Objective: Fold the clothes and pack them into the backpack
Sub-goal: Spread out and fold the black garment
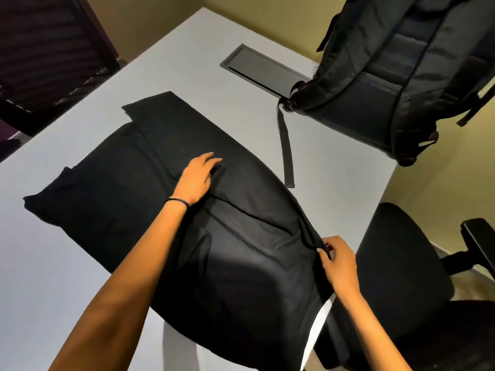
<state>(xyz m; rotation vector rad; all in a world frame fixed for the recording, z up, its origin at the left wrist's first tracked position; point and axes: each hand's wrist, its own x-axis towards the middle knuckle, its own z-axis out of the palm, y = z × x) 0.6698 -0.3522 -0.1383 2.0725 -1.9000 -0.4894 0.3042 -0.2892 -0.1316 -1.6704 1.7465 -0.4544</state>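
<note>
Worktop (67, 290): pale grey and matt, filling most of the view; its left and near edges are cut off by the frame, its right corner shows beside the office chair
Walls (267, 20): plain yellowish, dimly lit, seen beyond the far edge
Black garment (150, 183): spread across the middle of the worktop in flat folded layers; what kind of clothing it is cannot be told, the dark cloth hiding seams and detail; its near end runs toward the bottom of the frame and its right edge is lifted off the surface
Backpack (401, 62): dark, resting on the far right corner of the worktop, well apart from the garment; its top is cut off and whether it is unzipped cannot be seen
Office chair (396, 263): black, just right of the worktop, with one armrest at the frame edge
Dark chair (48, 49): upper left, beyond the worktop, mostly in shadow
Cable hatch (265, 69): grey rectangular flap set in the surface, partly hidden by the backpack
Strap (286, 153): trails from the backpack flat along the worktop, its end just beside the garment
Left hand (197, 180): palm down on the garment, fingers nearly straight, gripping nothing
Right hand (338, 263): pinches the garment's raised right edge between thumb and fingers
Wristband (178, 201): thin and dark, on the left wrist
</note>
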